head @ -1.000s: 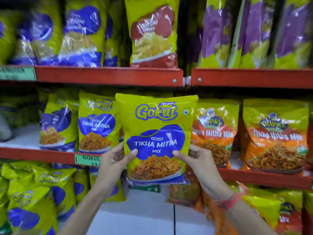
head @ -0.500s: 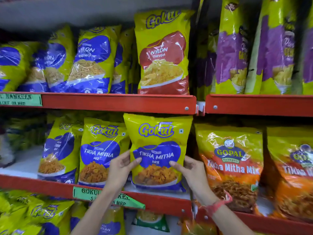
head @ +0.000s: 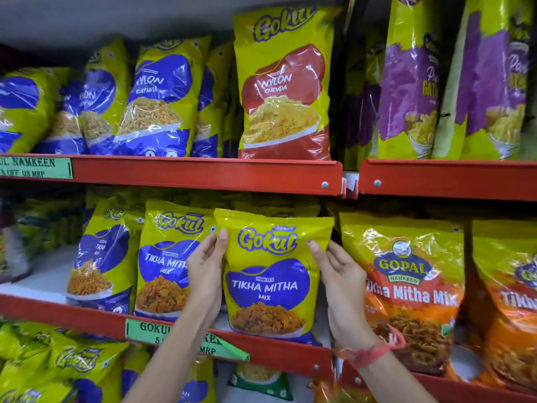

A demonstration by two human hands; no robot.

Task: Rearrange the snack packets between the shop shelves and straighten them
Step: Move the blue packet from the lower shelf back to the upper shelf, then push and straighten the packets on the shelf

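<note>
A yellow Gokul Tikha Mitha Mix packet (head: 270, 274) is held upright at the front edge of the middle shelf (head: 290, 354), near that shelf's right end. The left hand (head: 205, 271) is pressed flat along the packet's left side and the right hand (head: 341, 282) along its right side; the grip of each is a light clasp on the packet, fingers extended rather than clenched. The packet's base appears to rest on the shelf, so the placing looks nearly done and only squaring up seems left. Just beside it to the left, a matching packet (head: 167, 257) stands fairly straight, and a third (head: 104, 257) leans. On the upper shelf (head: 203, 174), several blue Nylon packets (head: 157, 103) are tilted and overlapping, so straightening there is judged still to be done. All packets are glossy, crinkled plastic pouches, pillow-shaped, with flat sealed tops. The shelves are red painted metal with green paper labels (head: 162, 333); orange Gopal packets (head: 406, 286) stand to the right.
</note>
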